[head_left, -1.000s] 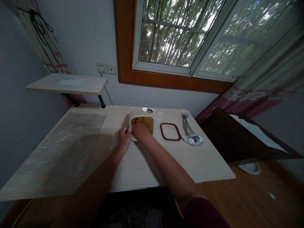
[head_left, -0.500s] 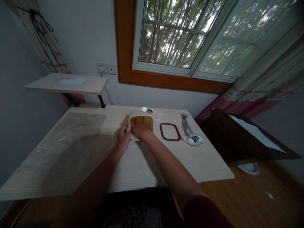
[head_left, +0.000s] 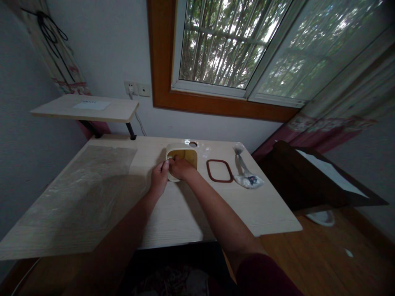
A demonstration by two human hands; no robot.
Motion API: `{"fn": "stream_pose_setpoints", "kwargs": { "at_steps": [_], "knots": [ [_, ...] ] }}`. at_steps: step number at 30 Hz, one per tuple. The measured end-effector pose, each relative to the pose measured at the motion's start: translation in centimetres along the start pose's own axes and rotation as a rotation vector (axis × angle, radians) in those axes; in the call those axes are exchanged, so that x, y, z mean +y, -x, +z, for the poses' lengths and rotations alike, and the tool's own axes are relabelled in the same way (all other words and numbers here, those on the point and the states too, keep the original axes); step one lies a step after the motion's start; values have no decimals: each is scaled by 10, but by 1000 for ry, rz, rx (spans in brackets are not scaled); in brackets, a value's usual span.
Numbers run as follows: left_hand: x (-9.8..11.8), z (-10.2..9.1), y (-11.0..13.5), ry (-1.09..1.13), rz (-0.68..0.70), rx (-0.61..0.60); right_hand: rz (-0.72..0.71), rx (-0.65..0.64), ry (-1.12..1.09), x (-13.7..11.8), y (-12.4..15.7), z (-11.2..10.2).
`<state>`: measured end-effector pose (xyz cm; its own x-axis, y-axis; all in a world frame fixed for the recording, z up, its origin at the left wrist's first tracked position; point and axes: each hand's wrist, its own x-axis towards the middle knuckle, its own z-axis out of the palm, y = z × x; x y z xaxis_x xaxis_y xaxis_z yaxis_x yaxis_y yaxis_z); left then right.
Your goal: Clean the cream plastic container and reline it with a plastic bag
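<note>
The left hand (head_left: pixel 159 179) pinched the left rim of the cream container (head_left: pixel 182 146) between thumb and fingers; the right hand (head_left: pixel 182 168) reached into its mouth, and whether those fingers pinched anything could not be told. Leftmost, a clear plastic sheet (head_left: pixel 92 176) lay on the table (head_left: pixel 265 213). The container sat near the table's back edge, its mouth facing up and toward the person; hands hid its near part, leaving its long axis unclear. Rightward lay a red-brown frame (head_left: pixel 220 181), then a plastic bag (head_left: pixel 249 181).
</note>
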<state>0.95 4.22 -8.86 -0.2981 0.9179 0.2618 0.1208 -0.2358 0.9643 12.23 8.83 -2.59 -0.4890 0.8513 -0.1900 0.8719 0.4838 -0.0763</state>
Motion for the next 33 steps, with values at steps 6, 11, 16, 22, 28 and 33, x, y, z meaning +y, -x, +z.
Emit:
{"fn": "stream_pose_setpoints", "kwargs": {
  "at_steps": [6,11,16,22,28,33],
  "knots": [
    [3,0,-1,21,-23,12,13,1,8,0,-1,3],
    [1,-1,-2,41,-29,19,3,28,20,-1,1,2],
    [0,-4,-3,20,-39,28,-27,65,61,-5,-1,-1],
    [2,-7,-3,5,-24,11,-34,94,68,-9,-1,-3],
    [3,-8,-4,-3,-26,36,-11,103,39,-13,2,-3],
    [3,-8,-1,-11,-27,23,33,121,21,-16,7,1]
  ]
}}
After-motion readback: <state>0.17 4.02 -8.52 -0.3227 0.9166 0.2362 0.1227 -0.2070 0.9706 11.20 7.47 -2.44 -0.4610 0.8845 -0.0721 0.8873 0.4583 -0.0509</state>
